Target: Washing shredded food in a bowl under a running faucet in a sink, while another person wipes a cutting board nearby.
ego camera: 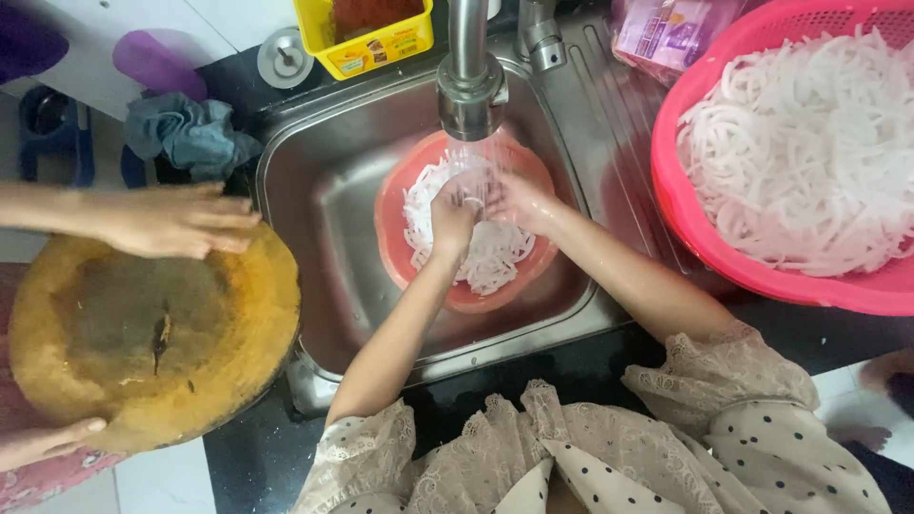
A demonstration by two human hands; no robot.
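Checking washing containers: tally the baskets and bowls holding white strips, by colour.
Pink basket: 1
Orange-red bowl in the sink, both hands (left hand, right hand) in it: 1
Total: 2

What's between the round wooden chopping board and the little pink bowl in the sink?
In the head view, only bare steel sink separates the chopping board from the pink bowl.

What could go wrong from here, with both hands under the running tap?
Water from the tap hits the left hand and right hand directly, so it may splash over the sink rim. Loose white strips might wash out of the small red bowl. Another person's round wooden board overhangs the sink edge and may bump in.
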